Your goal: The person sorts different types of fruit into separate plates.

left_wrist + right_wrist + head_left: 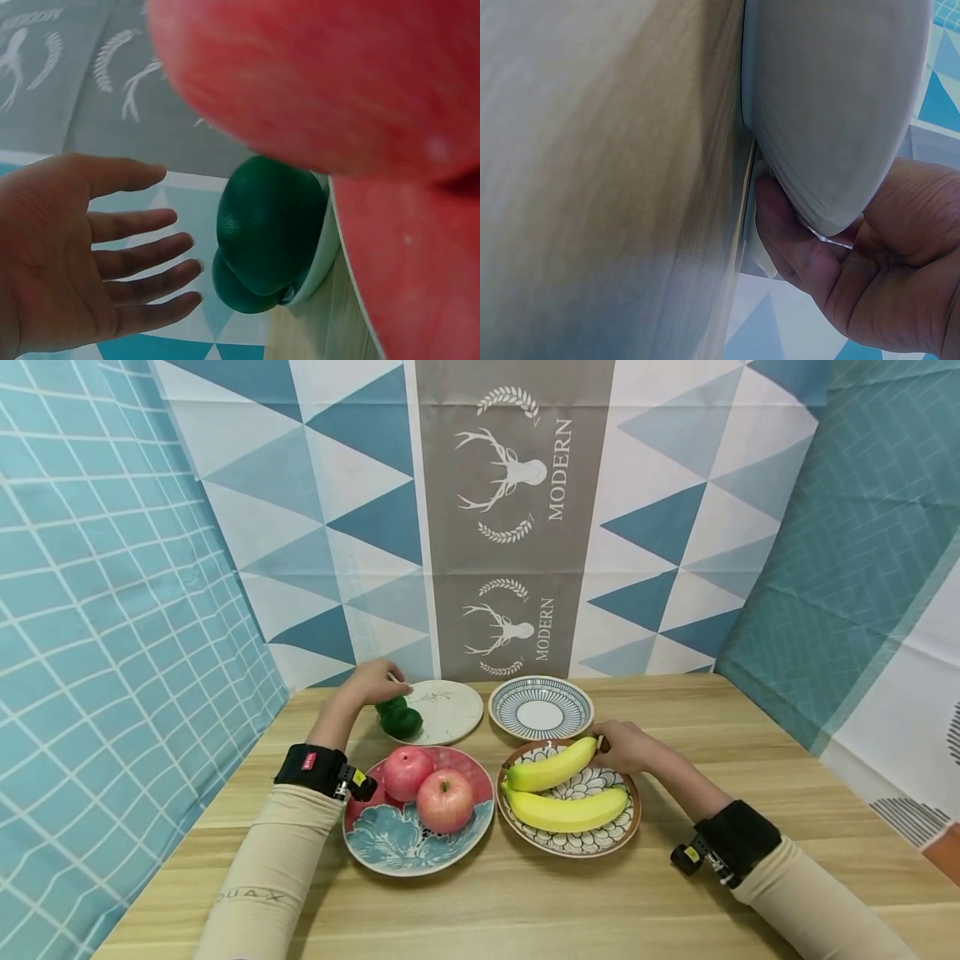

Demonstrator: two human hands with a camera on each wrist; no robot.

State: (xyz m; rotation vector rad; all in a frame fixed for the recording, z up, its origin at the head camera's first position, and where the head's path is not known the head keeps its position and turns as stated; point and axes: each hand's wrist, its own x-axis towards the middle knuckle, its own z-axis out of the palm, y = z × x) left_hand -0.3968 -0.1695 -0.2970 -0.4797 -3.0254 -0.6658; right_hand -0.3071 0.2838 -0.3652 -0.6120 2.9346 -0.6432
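Over the white plate [453, 710] at the back left hovers my left hand [60, 255], its fingers outstretched and apart from two dark green rounded fruits [270, 225] on that plate's left side. In the head view this left hand [372, 682] partly covers the rear fruit. My right hand [622, 745] is at the back right rim of a brown-rimmed plate [636, 814] bearing two bananas [566, 811]. In the right wrist view the right hand [900, 262] has its fingers curled under the plate's edge, gripping it. A banana stem lies close to these fingers.
A pink and blue plate [390, 852] with two red apples [446, 802] stands at the front left, just below my left wrist. Behind the banana plate is a blue-striped plate [540, 714]. Patterned cloth walls [510, 527] enclose the wooden table [525, 910] at the back and sides.
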